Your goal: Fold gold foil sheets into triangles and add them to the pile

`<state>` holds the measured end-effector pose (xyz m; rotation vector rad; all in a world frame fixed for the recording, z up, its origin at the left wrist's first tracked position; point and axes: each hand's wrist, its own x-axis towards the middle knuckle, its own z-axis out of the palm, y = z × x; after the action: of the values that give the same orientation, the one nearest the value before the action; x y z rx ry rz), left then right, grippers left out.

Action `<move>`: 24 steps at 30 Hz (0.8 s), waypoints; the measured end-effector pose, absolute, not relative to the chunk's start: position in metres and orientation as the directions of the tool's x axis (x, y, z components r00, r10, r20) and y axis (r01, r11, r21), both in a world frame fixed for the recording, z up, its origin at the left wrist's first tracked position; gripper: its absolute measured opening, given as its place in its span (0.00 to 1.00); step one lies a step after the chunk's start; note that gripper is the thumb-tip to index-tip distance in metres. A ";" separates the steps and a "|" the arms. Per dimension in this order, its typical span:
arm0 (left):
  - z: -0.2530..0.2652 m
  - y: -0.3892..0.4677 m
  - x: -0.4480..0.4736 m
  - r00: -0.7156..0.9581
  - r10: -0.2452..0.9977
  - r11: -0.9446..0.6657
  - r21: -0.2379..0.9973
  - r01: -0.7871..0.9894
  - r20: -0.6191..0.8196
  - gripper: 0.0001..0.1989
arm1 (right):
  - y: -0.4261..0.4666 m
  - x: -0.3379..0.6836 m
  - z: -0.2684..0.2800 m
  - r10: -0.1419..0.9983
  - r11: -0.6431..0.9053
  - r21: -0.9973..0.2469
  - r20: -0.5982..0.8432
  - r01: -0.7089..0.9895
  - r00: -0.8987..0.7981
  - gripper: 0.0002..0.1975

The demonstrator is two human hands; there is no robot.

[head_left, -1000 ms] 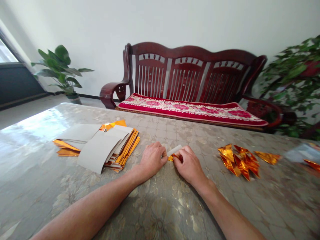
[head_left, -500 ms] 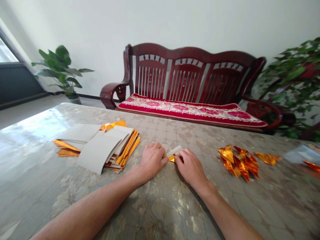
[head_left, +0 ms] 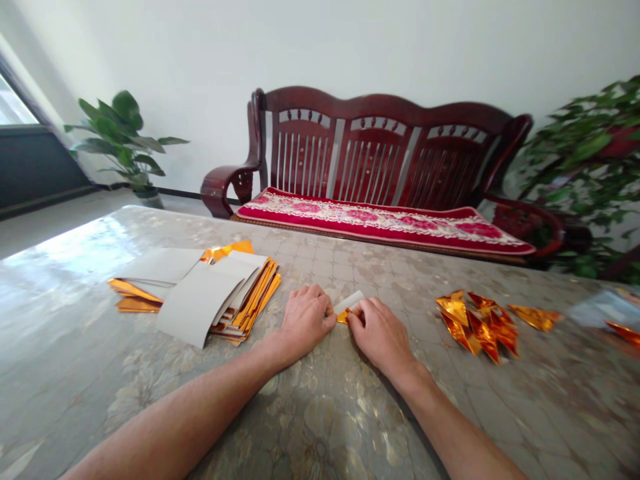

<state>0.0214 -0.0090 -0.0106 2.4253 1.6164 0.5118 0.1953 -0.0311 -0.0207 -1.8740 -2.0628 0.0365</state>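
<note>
My two forearms come in low, from eight o'clock and four, and at the end of them here's the action: my left hand, fingers curled, thumb at the left end of the work; whether it pinches or only presses, I can't tell. My right hand is closed, thumb and forefinger nipping a gold edge. Between them, the foil paper, small, partly hidden by my fingers, gold on the near side, a pale grey strip beyond. That strip is the thing to watch: long axis running eight to two, slantwise across the gap, the two-o'clock end just beyond my right fingertips, the eight-o'clock end by my left thumb. Neither hand has much lead, but the right covers more of it.

Out at three o'clock, well apart, a cluster of folded gold pieces, and a lone gold piece just past it. Over at nine, leaning toward ten, the paper stack, grey faces up, gold edges showing. All of it on the patterned tabletop. Far off at twelve, a dark wooden bench.
</note>
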 end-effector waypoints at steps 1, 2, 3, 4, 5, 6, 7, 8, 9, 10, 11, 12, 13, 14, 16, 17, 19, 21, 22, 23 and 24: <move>-0.011 -0.009 0.021 0.351 0.918 -0.395 0.337 0.855 0.184 0.04 | -0.031 0.195 -0.021 0.970 0.120 -0.254 0.237 0.960 -0.059 0.07; -0.011 -0.010 0.021 0.352 0.917 -0.397 0.338 0.853 0.187 0.04 | -0.031 0.196 -0.021 0.971 0.116 -0.259 0.233 0.959 -0.055 0.07; -0.011 -0.010 0.021 0.351 0.917 -0.398 0.340 0.852 0.191 0.04 | -0.032 0.196 -0.021 0.972 0.113 -0.263 0.230 0.958 -0.051 0.06; -0.011 -0.011 0.021 0.349 0.916 -0.397 0.344 0.851 0.196 0.04 | -0.032 0.197 -0.021 0.972 0.110 -0.265 0.228 0.958 -0.048 0.06; -0.011 -0.012 0.020 0.349 0.915 -0.400 0.350 0.847 0.202 0.05 | -0.032 0.197 -0.021 0.973 0.108 -0.263 0.228 0.959 -0.047 0.05; -0.011 -0.012 0.020 0.352 0.913 -0.406 0.358 0.841 0.207 0.06 | -0.032 0.197 -0.021 0.972 0.109 -0.259 0.229 0.960 -0.048 0.05; -0.011 -0.013 0.020 0.362 0.908 -0.417 0.367 0.831 0.212 0.08 | -0.032 0.198 -0.021 0.972 0.114 -0.252 0.230 0.961 -0.054 0.05; -0.012 -0.013 0.020 0.376 0.901 -0.433 0.374 0.820 0.218 0.09 | -0.032 0.198 -0.021 0.971 0.121 -0.245 0.232 0.962 -0.063 0.05; -0.012 -0.014 0.020 0.395 0.891 -0.452 0.376 0.809 0.223 0.10 | -0.032 0.199 -0.020 0.970 0.128 -0.237 0.233 0.963 -0.071 0.05; -0.013 -0.014 0.020 0.417 0.880 -0.475 0.373 0.797 0.229 0.11 | -0.032 0.199 -0.020 0.969 0.136 -0.231 0.233 0.963 -0.080 0.05; -0.013 -0.013 0.020 0.440 0.867 -0.498 0.364 0.787 0.234 0.12 | -0.032 0.199 -0.019 0.968 0.142 -0.224 0.233 0.964 -0.088 0.05; -0.014 -0.013 0.020 0.462 0.854 -0.520 0.349 0.780 0.239 0.13 | -0.033 0.199 -0.018 0.968 0.144 -0.217 0.232 0.966 -0.092 0.05; -0.015 -0.012 0.020 0.483 0.842 -0.538 0.332 0.775 0.239 0.14 | -0.034 0.199 -0.018 0.969 0.143 -0.209 0.229 0.967 -0.094 0.04; -0.015 -0.012 0.019 0.500 0.833 -0.553 0.315 0.772 0.236 0.15 | -0.034 0.199 -0.017 0.970 0.140 -0.202 0.224 0.969 -0.094 0.04; -0.016 -0.010 0.019 0.522 0.823 -0.568 0.282 0.774 0.224 0.16 | -0.036 0.199 -0.017 0.972 0.136 -0.189 0.214 0.972 -0.095 0.03; -0.017 -0.010 0.018 0.527 0.821 -0.570 0.267 0.777 0.219 0.16 | -0.036 0.200 -0.017 0.973 0.135 -0.185 0.212 0.973 -0.095 0.03; -0.017 -0.011 0.018 0.535 0.816 -0.576 0.239 0.782 0.219 0.17 | -0.036 0.201 -0.017 0.973 0.137 -0.179 0.211 0.974 -0.098 0.02; -0.017 -0.014 0.018 0.547 0.804 -0.591 0.212 0.778 0.232 0.18 | -0.035 0.203 -0.018 0.973 0.133 -0.169 0.210 0.977 -0.096 0.02; -0.017 -0.016 0.018 0.556 0.795 -0.602 0.197 0.774 0.243 0.17 | -0.034 0.204 -0.018 0.974 0.130 -0.163 0.207 0.978 -0.095 0.02; -0.017 -0.018 0.019 0.566 0.784 -0.613 0.179 0.770 0.255 0.17 | -0.033 0.205 -0.018 0.974 0.129 -0.158 0.203 0.979 -0.095 0.03; -0.017 -0.020 0.019 0.576 0.772 -0.625 0.156 0.765 0.270 0.16 | -0.032 0.207 -0.018 0.975 0.129 -0.155 0.201 0.979 -0.097 0.04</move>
<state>0.0194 -0.0200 -0.0166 2.7688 1.3497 0.4920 0.2071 -0.0316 -0.0182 -1.9194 -2.1547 -0.0269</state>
